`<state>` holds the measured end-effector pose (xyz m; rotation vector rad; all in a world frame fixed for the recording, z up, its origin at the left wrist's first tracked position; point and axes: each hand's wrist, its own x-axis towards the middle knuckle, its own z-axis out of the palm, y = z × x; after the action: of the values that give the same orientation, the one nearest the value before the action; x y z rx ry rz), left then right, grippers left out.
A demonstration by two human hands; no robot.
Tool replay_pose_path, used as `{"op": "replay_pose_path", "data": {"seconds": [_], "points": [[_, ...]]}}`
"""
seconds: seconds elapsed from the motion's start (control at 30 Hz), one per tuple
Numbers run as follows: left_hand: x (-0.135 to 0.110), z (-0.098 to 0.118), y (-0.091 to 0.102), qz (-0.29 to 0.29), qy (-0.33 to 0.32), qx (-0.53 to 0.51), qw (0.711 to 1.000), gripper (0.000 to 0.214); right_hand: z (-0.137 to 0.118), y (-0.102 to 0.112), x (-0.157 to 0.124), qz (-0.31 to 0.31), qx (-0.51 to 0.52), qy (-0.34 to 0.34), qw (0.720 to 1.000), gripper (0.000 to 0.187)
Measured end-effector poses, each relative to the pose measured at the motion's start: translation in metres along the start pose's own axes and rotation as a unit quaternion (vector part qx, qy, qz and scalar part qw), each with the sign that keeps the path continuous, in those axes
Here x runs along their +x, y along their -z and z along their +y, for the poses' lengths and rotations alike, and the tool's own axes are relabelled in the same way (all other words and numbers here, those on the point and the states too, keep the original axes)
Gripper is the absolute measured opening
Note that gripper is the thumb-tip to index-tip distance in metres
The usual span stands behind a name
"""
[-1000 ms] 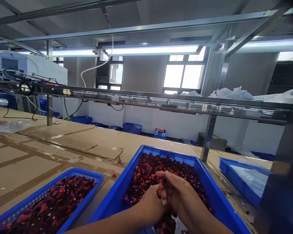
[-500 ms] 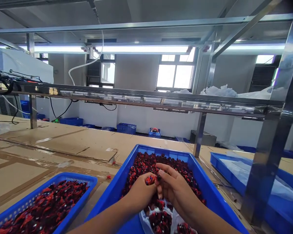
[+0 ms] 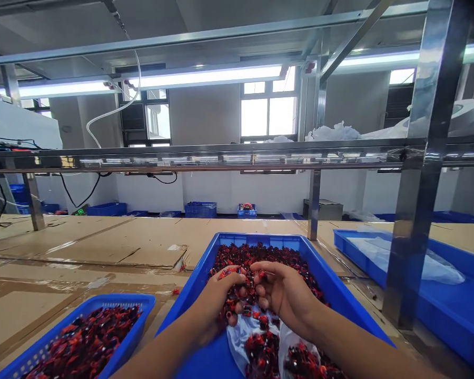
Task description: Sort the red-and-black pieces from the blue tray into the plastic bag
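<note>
Above a deep blue tray (image 3: 339,300) full of small red-and-black pieces (image 3: 260,252), my two hands face each other, a little apart. Several such pieces show in the curled fingers of my left hand (image 3: 217,300); their exact kind is too small to make out. My right hand (image 3: 290,297) has bent fingers, with a bit of red (image 3: 262,275) at the fingertips. Below the hands, white plastic bags (image 3: 237,337) lie in the front of the tray with more of these pieces in and on them.
To the left stands a blue perforated basket (image 3: 148,305) heaped with similar pieces. A blue tray (image 3: 450,310) holding clear plastic sheeting stands at right, behind a metal post (image 3: 408,242). A metal shelf rail (image 3: 221,158) crosses above the cardboard-covered table (image 3: 102,237).
My hands have drawn apart from their touching position, the left one moving left with pieces in its fingers. The camera view has shifted slightly to the right.
</note>
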<state>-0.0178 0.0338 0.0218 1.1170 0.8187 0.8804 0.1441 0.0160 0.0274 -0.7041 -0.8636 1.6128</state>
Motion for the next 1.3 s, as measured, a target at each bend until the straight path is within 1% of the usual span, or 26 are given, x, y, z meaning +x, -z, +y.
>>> {"op": "replay_pose_path", "data": {"seconds": [0.07, 0.13, 0.17, 0.23, 0.27, 0.33, 0.37, 0.4, 0.43, 0.47, 0.53, 0.57, 0.63, 0.7, 0.77, 0.83, 0.87, 0.93, 1.0, 1.13, 1.2, 1.3], "points": [[-0.002, 0.002, 0.000, -0.006, -0.003, -0.006, 1.000, 0.027, -0.004, 0.000, -0.001, 0.001, -0.038, -0.026, 0.999, 0.015], [-0.003, 0.003, -0.002, -0.026, -0.017, 0.012, 0.999, 0.027, -0.007, -0.001, -0.002, 0.010, -0.110, -0.029, 0.994, 0.018], [-0.004, 0.003, -0.004, -0.038, -0.028, 0.028, 0.999, 0.027, -0.007, -0.002, -0.002, 0.014, -0.150, -0.019, 0.988, 0.020], [-0.006, 0.003, -0.007, -0.053, -0.052, 0.072, 0.995, 0.030, -0.008, -0.003, -0.003, 0.017, -0.242, 0.036, 0.969, 0.025], [-0.007, 0.003, -0.009, -0.053, -0.062, 0.095, 0.992, 0.032, -0.008, -0.004, -0.004, 0.018, -0.295, 0.079, 0.952, 0.025], [-0.009, 0.003, -0.012, -0.039, -0.079, 0.131, 0.987, 0.035, -0.009, -0.004, -0.006, 0.022, -0.400, 0.175, 0.899, 0.022], [-0.010, 0.003, -0.013, -0.029, -0.085, 0.142, 0.986, 0.036, -0.010, -0.004, -0.008, 0.024, -0.441, 0.212, 0.872, 0.019], [-0.011, 0.002, -0.013, -0.020, -0.088, 0.149, 0.985, 0.037, -0.011, -0.004, -0.009, 0.024, -0.469, 0.236, 0.851, 0.017], [-0.012, 0.002, -0.014, -0.014, -0.090, 0.151, 0.984, 0.037, -0.012, -0.004, -0.010, 0.023, -0.485, 0.247, 0.839, 0.016], [-0.012, 0.001, -0.014, -0.011, -0.092, 0.148, 0.985, 0.038, -0.012, -0.003, -0.010, 0.024, -0.490, 0.252, 0.834, 0.015], [-0.012, -0.001, -0.014, -0.014, -0.097, 0.132, 0.987, 0.042, -0.012, -0.002, -0.010, 0.028, -0.474, 0.256, 0.842, 0.015], [-0.012, -0.002, -0.014, -0.015, -0.099, 0.120, 0.988, 0.045, -0.011, -0.001, -0.009, 0.030, -0.457, 0.254, 0.852, 0.015], [-0.011, -0.003, -0.015, -0.013, -0.100, 0.096, 0.990, 0.052, -0.009, 0.000, -0.005, 0.036, -0.410, 0.232, 0.881, 0.020], [-0.010, -0.004, -0.015, -0.007, -0.094, 0.079, 0.992, 0.054, -0.006, 0.002, -0.001, 0.037, -0.345, 0.179, 0.920, 0.026], [-0.008, -0.004, -0.014, 0.003, -0.090, 0.064, 0.994, 0.052, -0.003, 0.003, 0.003, 0.029, -0.260, 0.121, 0.958, 0.030], [-0.006, -0.004, -0.012, 0.010, -0.084, 0.053, 0.995, 0.048, -0.002, 0.004, 0.005, 0.007, -0.160, 0.076, 0.984, 0.031], [-0.004, -0.004, -0.011, 0.013, -0.080, 0.049, 0.996, 0.047, -0.002, 0.005, 0.006, -0.008, -0.110, 0.052, 0.992, 0.031], [-0.003, -0.005, -0.009, 0.012, -0.071, 0.048, 0.996, 0.047, -0.003, 0.006, 0.007, -0.033, -0.035, 0.003, 0.999, 0.033], [-0.002, -0.006, -0.008, 0.004, -0.067, 0.058, 0.996, 0.047, -0.004, 0.007, 0.008, -0.043, 0.002, -0.037, 0.998, 0.030], [-0.003, -0.006, -0.008, -0.015, -0.075, 0.100, 0.992, 0.041, -0.003, 0.006, 0.006, -0.046, 0.016, -0.053, 0.997, 0.018], [-0.004, -0.005, -0.008, -0.024, -0.085, 0.127, 0.988, 0.040, -0.002, 0.005, 0.005, -0.047, 0.013, -0.060, 0.997, 0.018], [-0.006, -0.003, -0.009, -0.023, -0.093, 0.161, 0.982, 0.037, 0.001, 0.002, 0.003, -0.048, 0.004, -0.068, 0.997, 0.019]]}}
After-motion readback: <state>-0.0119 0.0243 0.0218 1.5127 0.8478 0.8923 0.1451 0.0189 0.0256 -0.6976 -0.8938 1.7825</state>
